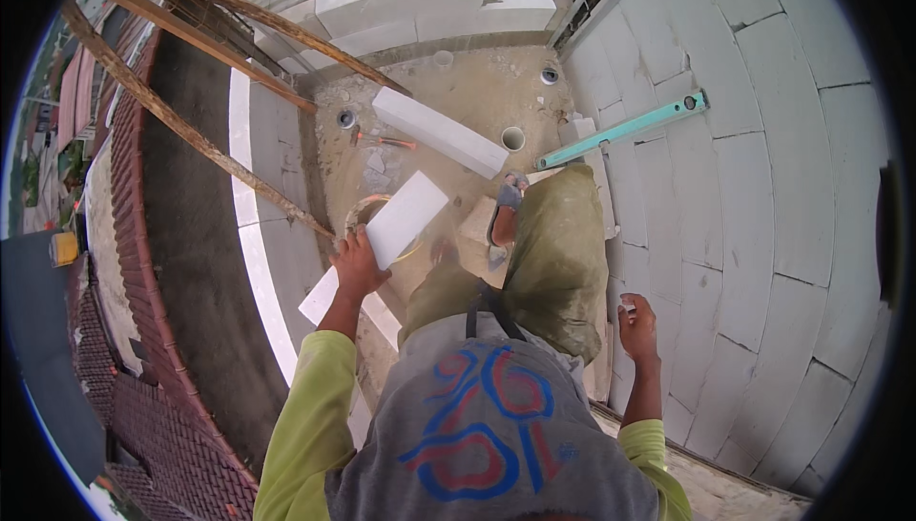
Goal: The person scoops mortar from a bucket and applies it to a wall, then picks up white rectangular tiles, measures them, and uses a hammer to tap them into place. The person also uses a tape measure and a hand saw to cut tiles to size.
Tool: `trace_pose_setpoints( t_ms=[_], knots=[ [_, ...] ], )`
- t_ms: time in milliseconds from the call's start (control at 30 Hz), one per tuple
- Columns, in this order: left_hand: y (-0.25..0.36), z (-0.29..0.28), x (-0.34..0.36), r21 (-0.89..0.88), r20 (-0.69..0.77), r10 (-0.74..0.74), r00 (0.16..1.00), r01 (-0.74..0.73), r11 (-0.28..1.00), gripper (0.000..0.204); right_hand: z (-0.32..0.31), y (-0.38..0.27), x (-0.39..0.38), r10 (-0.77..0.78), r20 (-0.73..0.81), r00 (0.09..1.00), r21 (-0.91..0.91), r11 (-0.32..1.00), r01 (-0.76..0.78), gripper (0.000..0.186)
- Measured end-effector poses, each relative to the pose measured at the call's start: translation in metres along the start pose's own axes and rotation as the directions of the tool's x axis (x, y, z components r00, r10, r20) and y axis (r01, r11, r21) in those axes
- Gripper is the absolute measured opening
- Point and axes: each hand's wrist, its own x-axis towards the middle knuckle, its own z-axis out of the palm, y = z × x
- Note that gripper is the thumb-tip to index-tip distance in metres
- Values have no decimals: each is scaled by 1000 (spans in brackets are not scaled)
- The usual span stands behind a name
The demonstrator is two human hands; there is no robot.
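My left hand (pixel 359 265) grips the near end of a white lightweight concrete block (pixel 410 218), with fingers and thumb at its edges. Under and beside that hand, more pale block (pixel 322 297) shows, partly hidden by the arm. On the right, my right hand (pixel 639 330) is raised near the block wall, its fingers closed on a small whitish piece (pixel 627 305) that is too small to name. A longer white block (pixel 439 130) lies on the sandy floor farther ahead. A teal spirit level (pixel 625 130) leans by the right wall, beyond my knee.
Open pipe ends (pixel 512 138) stick up from the floor. A hammer with an orange handle (pixel 389 141) lies beside broken block pieces (pixel 379 170). Slanting wooden poles (pixel 191 115) cross the left side above a low block wall (pixel 262 139). A tall block wall (pixel 735 197) rises at right.
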Motion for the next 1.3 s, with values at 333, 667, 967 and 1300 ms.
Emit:
trace_pose_setpoints(
  t_ms=[333, 667, 967, 1300],
  knots=[
    [160, -151, 292, 50, -126, 324, 937, -321, 946, 121, -2, -161, 309, -274, 51, 960, 79, 960, 270, 13],
    [316, -21, 599, -29, -121, 389, 913, -395, 918, 81, 107, -206, 691, -409, 434, 803, 171, 912, 372, 15],
    [349, 109, 768, 159, -12, 439, 898, -432, 888, 55, 116, -118, 805, -268, 563, 782, 28, 952, 306, 16],
    [315, 185, 819, 189, -130, 363, 923, -336, 923, 60, 211, -120, 827, -339, 670, 660, 58, 911, 409, 17]
  ],
)
